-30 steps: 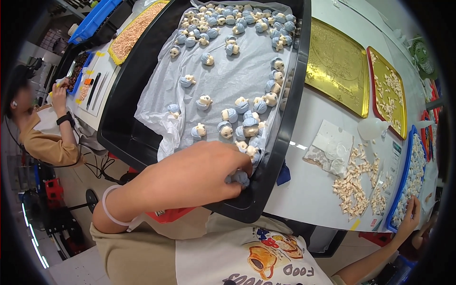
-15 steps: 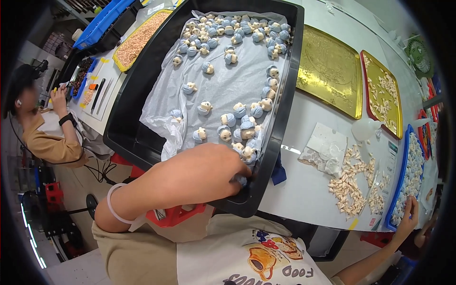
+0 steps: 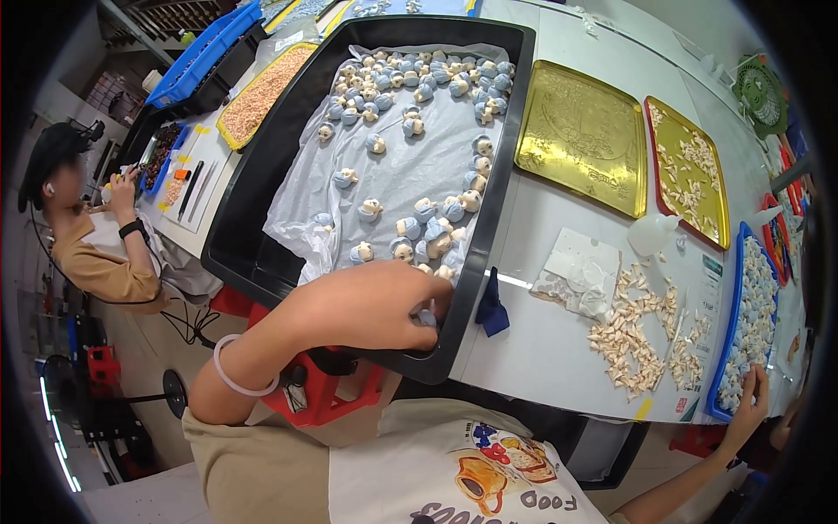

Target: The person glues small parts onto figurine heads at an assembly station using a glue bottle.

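Note:
My left hand (image 3: 388, 307), its wrist in a pale band, reaches into the near right corner of a large black bin (image 3: 234, 229). Its fingers curl round a small blue-and-cream doll head (image 3: 425, 318), partly hidden by the hand. Many similar doll heads (image 3: 370, 210) lie on white lining paper (image 3: 301, 188), crowded at the far end and along the right side. Far to the right, my right hand (image 3: 752, 395) is at the near end of a blue tray (image 3: 717, 400) of small pale blue and white pieces. Its fingertips are pinched; what they hold is too small to make out.
Right of the bin lie a gold tray (image 3: 580, 135), a red-rimmed tray (image 3: 723, 223) of cream pieces, a white squeeze bottle (image 3: 650, 234) and loose cream pieces (image 3: 624, 349). A co-worker (image 3: 118, 253) sits left. A red stool (image 3: 327, 402) stands below the bin.
The view has shifted slightly, so the bin and table sit further left. My left hand stays in the bin's near corner, fingers still curled. My right hand stays at the blue tray.

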